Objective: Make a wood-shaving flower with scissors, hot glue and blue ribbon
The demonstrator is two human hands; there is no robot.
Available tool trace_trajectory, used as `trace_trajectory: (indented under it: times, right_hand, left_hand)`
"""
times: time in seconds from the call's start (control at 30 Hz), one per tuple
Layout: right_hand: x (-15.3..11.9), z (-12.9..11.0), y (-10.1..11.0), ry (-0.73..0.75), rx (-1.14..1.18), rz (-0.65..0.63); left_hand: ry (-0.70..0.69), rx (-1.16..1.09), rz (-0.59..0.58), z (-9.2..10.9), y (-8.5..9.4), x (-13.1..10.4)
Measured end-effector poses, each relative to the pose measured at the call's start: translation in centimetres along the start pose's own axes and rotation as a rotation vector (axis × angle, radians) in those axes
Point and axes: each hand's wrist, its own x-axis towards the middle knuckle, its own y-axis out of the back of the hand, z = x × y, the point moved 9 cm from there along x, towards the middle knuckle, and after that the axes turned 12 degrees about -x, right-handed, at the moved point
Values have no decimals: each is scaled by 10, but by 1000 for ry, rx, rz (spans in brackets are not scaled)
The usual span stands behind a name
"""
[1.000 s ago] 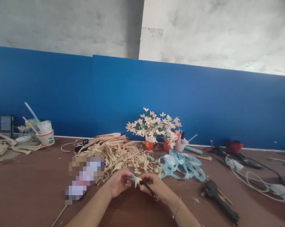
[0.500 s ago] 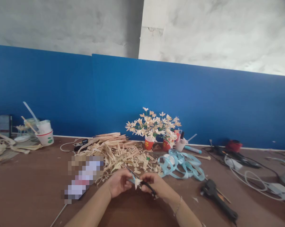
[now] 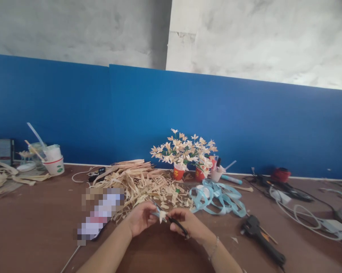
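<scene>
Near the front middle of the table, my left hand [image 3: 142, 219] is closed in a pinch on a small cream flower [image 3: 162, 216] with a light blue strip beside it. My right hand [image 3: 187, 223], to its right, is closed around a black-handled tool [image 3: 180, 226], which looks like scissors or pliers. The tool's tip points left, close to the flower. Fingers partly hide the flower's base. Behind both hands lies a heap of dry cream husk strips [image 3: 142, 182].
Two red cups [image 3: 178, 173] of cream flowers stand behind the heap. Light blue ribbon [image 3: 216, 199] lies right of it. A black glue gun [image 3: 261, 240] is at the right, a blurred phone [image 3: 102, 216] at the left, a white cup [image 3: 54, 166] farther left.
The flower has shifted slightly left and up. The black handle in my right hand has turned a little. My left hand has barely moved.
</scene>
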Motion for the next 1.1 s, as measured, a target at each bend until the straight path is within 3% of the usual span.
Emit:
trace_trajectory:
  times: [1.1]
  right_hand:
    - [6,3,4,17,-66,23]
  left_hand:
    - [5,150,55,-4,-2,-3]
